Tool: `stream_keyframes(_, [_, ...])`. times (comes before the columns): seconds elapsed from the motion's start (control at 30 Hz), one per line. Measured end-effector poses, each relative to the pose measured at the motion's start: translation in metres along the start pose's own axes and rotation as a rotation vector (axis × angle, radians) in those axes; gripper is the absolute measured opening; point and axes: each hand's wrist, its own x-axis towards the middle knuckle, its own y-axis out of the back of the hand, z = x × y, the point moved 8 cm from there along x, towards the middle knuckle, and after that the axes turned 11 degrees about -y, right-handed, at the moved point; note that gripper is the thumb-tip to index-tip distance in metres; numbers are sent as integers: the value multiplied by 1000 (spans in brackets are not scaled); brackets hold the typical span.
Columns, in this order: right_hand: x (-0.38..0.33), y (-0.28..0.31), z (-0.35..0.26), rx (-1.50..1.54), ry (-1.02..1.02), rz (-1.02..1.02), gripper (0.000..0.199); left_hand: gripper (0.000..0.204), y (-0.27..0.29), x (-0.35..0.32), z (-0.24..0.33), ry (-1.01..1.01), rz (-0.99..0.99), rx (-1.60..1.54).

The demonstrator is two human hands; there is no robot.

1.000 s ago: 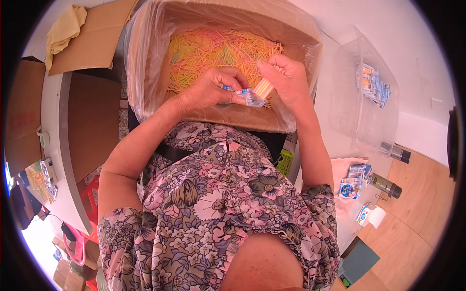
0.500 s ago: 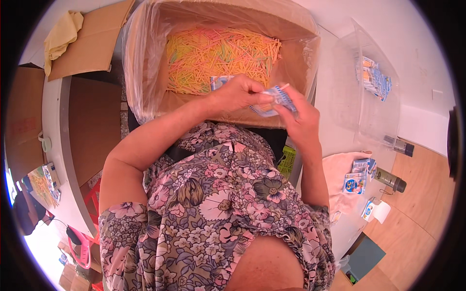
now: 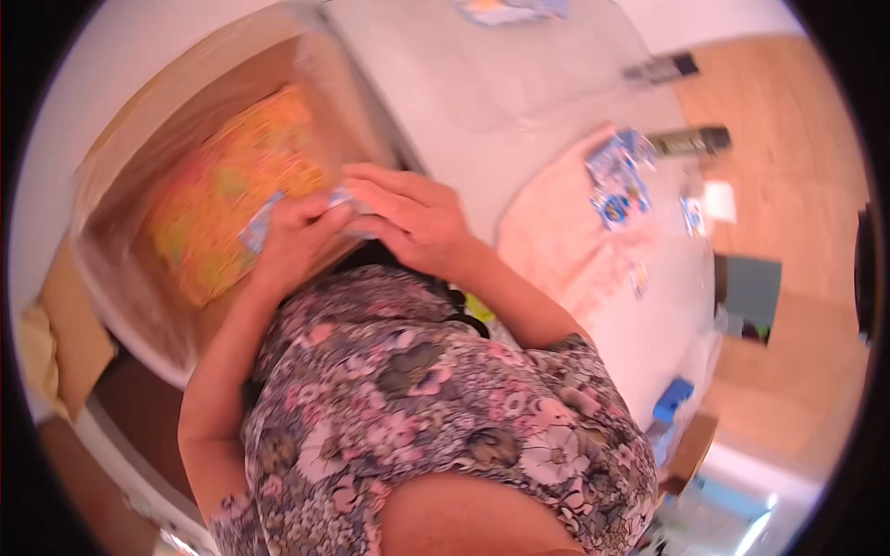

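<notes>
Cannot read any print on the blue-and-white packets [image 3: 612, 183] atop the pink cloth [image 3: 547, 218] or on the held packet [image 3: 256, 228] left of it.

Thin blue-and-white plastic film wraps a small flat packet [image 3: 260, 225], its finer texture lost to blur, beside slim pink-and-yellow sticks [image 3: 236, 190] with a dull, rough massed surface. Translucent plastic sheeting [image 3: 109, 208], softly shiny, lines a deep brown box [image 3: 199, 120] of matt cardboard. Soft, gathered cloth forms a floral-print garment [image 3: 445, 380]. Matt, rumpled peach cloth [image 3: 556, 208] drapes a smooth white table [image 3: 616, 347] under glossy blue-and-white plastic packets [image 3: 615, 188]; a tan panel-like surface [image 3: 807, 167] looks like smooth wood.
</notes>
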Motion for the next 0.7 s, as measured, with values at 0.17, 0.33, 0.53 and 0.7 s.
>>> stream_keyframes(0.17, [-23, 59, -2, 30, -44, -9, 19, 9, -8, 13, 12, -136, -46, 77])
stream_keyframes(0.33, [-101, 260, 86, -118, -603, 617, 30, 11, 109, -2, -58, -39, 194, 628])
stream_keyframes(0.53, [-147, 314, 168, -803, -617, 177, 31, 36, 120, -6, -128, 248, -37, 1203])
stream_keyframes(0.7, [-102, 262, 100, -1193, -292, 496, 32, 34, 122, -17, -131, 264, 3, 1176])
